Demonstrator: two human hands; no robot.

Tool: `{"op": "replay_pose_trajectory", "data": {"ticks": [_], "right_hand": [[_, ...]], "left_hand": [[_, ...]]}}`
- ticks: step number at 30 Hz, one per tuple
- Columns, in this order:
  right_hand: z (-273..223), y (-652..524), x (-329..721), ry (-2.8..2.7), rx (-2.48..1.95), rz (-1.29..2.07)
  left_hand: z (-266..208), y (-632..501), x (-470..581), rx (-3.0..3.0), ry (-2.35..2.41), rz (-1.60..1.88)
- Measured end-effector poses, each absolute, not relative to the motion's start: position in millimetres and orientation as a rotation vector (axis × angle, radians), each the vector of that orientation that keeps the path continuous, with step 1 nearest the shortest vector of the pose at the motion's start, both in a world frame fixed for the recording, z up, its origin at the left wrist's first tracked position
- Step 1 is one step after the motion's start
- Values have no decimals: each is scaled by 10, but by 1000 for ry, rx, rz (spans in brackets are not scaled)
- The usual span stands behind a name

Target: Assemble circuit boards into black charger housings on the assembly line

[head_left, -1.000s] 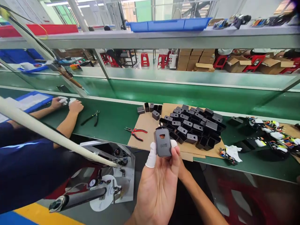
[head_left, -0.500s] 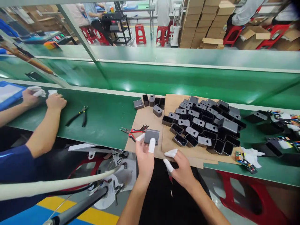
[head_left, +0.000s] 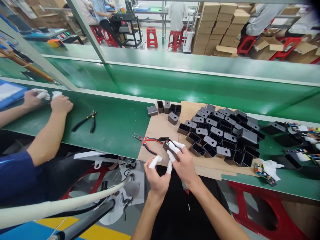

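Note:
My right hand [head_left: 184, 163] has its fingers closed around a small dark grey box-shaped housing [head_left: 166, 146] above the cardboard; the fingers hide part of it. My left hand [head_left: 158, 178] is just to the left and nearer to me, thumb and forefinger apart with nothing between them. White finger cots cover the fingertips of both hands. Beside the held housing lie red-and-black handled pliers [head_left: 143, 139], their jaws pointing left. Dark tool jaws [head_left: 163, 138] show right behind the housing, partly covered.
Many dark housings [head_left: 217, 131] crowd the cardboard [head_left: 147, 149] at right. A smaller group of housings [head_left: 173, 118] stands at the back. Circuit boards [head_left: 263, 171] lie far right. At left are black pliers [head_left: 91, 120] and a co-worker's hand [head_left: 61, 104].
The housing has passed from my left hand to my right and turned. My right hand moved left and up to it; my left hand dropped lower and let go. The view shifted slightly.

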State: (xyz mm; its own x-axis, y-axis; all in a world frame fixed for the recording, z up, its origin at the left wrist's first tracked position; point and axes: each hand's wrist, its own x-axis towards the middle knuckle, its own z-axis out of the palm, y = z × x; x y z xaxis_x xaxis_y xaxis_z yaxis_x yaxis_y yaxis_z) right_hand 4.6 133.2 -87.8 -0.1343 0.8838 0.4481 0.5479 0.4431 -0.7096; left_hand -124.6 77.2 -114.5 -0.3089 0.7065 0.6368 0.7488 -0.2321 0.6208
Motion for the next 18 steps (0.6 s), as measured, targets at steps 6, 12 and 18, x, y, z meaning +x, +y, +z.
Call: {"op": "replay_pose_trajectory", "data": {"ticks": [6,12,18], "right_hand": [[-961,1308,34,-1886,-1171,439],[-193,1501,76,-1690,-1139,368],[-161,1622,-38,-1689,-1215,266]], "left_hand": [[-1111,682,-1572,-1643,-2054,-1804],[-897,1435,-2003,-1463,-2204,-1892],[-926,1768,-2170,-1283,-2322,-1926]]}}
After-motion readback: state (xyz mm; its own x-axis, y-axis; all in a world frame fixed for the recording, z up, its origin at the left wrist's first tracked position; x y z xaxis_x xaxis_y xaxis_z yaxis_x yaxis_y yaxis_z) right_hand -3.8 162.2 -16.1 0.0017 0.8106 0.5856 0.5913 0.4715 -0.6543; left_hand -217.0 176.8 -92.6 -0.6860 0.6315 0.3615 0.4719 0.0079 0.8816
